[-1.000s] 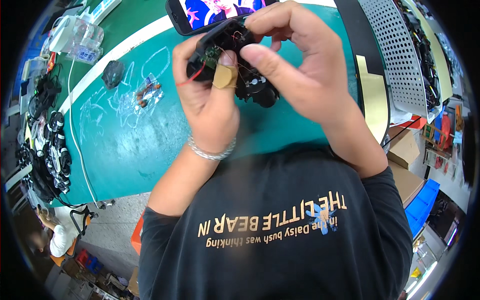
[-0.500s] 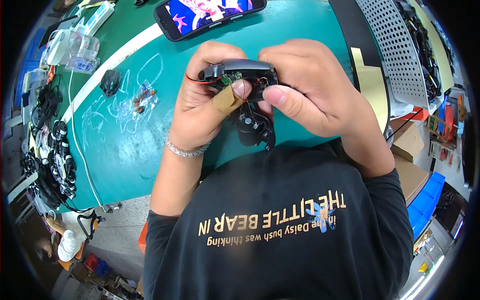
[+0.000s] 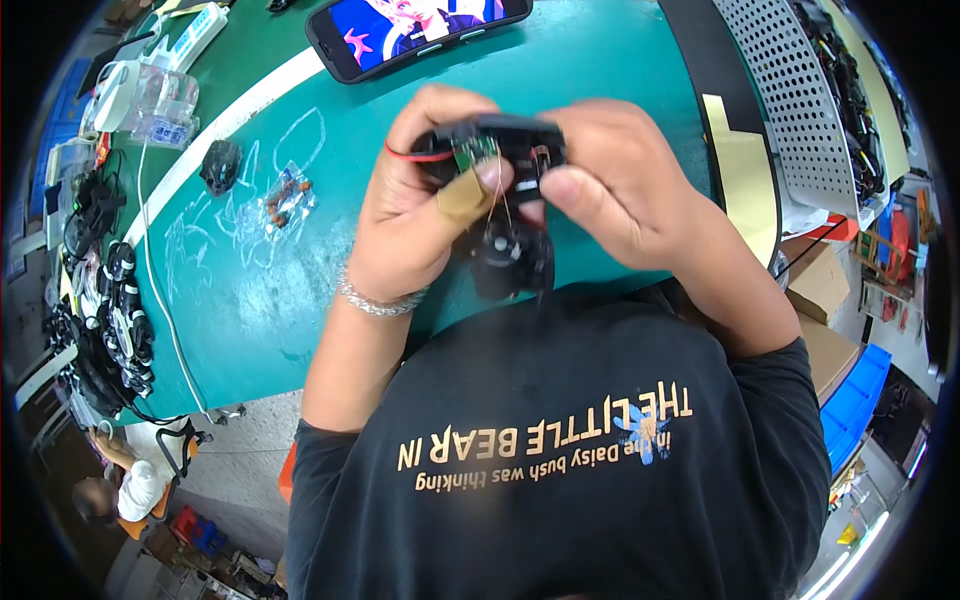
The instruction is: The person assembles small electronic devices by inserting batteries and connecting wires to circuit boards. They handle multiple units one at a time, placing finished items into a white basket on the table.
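Above the table I hold a black plastic electronic housing (image 3: 520, 131), which shows its inner side and is a little blurred. My left hand (image 3: 408, 205) grips its left end, and its thumb, wrapped in tan tape (image 3: 466, 198), presses near a green circuit board (image 3: 481, 151). A red wire (image 3: 415, 155) loops out at the left end. At the other end, my right hand (image 3: 630, 185) is closed round the housing, thumb toward its edge. Thin wires (image 3: 503, 195) run down to a dark rounded part (image 3: 508, 265) that hangs below. My fingers behind the housing are hidden.
A phone (image 3: 415, 35) with a lit screen stands at the far edge. Left are a dark lump (image 3: 220, 166), a clear bag of small parts (image 3: 285, 203), a white cable (image 3: 160, 275) and piled black parts (image 3: 120, 310). A perforated metal tray (image 3: 780, 90) lies right. Another person (image 3: 135, 485) sits lower left.
The housing and both hands have shifted slightly to the right. The housing has tilted, so its board and inner side show more. The hanging part has swung with it.
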{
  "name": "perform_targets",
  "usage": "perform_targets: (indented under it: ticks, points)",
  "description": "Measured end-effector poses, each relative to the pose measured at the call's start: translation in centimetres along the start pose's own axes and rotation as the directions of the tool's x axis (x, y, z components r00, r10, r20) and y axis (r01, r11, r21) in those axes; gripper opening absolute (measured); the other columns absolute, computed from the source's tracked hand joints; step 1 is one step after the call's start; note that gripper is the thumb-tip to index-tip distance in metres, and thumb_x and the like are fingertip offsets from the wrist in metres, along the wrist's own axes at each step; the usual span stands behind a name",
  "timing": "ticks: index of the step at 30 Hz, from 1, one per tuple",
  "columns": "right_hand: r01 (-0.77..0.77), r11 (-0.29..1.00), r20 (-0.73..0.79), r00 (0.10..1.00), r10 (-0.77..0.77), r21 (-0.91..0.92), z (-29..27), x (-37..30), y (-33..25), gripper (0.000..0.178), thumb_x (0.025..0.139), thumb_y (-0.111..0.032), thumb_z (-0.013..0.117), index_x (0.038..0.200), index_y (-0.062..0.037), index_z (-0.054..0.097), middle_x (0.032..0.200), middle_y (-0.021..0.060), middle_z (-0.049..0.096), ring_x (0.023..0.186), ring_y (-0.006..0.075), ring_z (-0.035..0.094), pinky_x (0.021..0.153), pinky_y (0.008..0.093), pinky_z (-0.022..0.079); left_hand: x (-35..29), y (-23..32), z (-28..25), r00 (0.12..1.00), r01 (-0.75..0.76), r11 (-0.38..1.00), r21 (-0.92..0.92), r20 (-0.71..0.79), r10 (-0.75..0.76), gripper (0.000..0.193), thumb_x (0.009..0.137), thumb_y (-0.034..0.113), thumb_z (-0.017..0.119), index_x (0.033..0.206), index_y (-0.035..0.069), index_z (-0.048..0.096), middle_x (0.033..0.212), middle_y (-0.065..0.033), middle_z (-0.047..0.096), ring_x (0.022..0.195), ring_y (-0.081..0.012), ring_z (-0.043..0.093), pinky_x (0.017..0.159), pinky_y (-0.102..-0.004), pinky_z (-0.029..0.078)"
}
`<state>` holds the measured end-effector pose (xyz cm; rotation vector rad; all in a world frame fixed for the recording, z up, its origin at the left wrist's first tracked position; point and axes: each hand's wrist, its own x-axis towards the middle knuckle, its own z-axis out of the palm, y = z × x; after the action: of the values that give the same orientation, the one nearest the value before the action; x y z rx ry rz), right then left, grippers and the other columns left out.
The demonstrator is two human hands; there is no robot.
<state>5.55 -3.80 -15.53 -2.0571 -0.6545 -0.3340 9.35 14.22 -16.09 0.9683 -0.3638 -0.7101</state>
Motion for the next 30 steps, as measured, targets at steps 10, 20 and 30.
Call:
perform_targets:
  ticks: [10, 20, 30]
  points:
    - [-0.285, 0.94, -0.13, 0.956, 0.264, -0.186, 0.4, 0.7, -0.9, 0.034, 0.082, -0.028, 0.064, 0.065, -0.0046, 0.047, 0.059, 0.0112, 0.049, 0.052, 0.0301, 0.049, 0.046, 0.0367, 0.035, 0.3, -2.7, 0.2, 0.854, -0.367, 0.775, 0.515, -0.145, 0.5, 0.025, 0.088, 0.003, 0.056, 0.109, 0.001, 0.043, 0.089, -0.0037, 0.056, 0.077, -0.0056, 0.052, 0.067, -0.0205, 0.043]
    - [-0.184, 0.952, -0.176, 0.974, 0.143, -0.243, 1.3, 1.2, 0.0, 0.029, 0.083, -0.025, 0.059, 0.067, -0.0039, 0.05, 0.058, 0.013, 0.052, 0.054, 0.0328, 0.052, 0.047, 0.0402, 0.038, 0.3, -2.9, -0.1, 0.758, -0.457, 0.511, 0.728, 0.018, 0.652, 0.023, 0.086, -0.002, 0.054, 0.107, -0.001, 0.044, 0.091, -0.0045, 0.047, 0.074, -0.0077, 0.045, 0.064, -0.0213, 0.041]
    - [-0.178, 0.966, -0.137, 0.979, 0.154, -0.189, 1.3, 0.9, 0.1, 0.03, 0.085, -0.024, 0.06, 0.066, -0.0036, 0.047, 0.057, 0.0131, 0.049, 0.052, 0.033, 0.05, 0.046, 0.0388, 0.036, -0.3, -3.0, 0.3, 0.75, -0.413, 0.453, 0.79, 0.013, 0.662, 0.027, 0.088, 0.004, 0.056, 0.111, 0.0, 0.043, 0.098, -0.0037, 0.051, 0.082, -0.0068, 0.048, 0.073, -0.0205, 0.041]
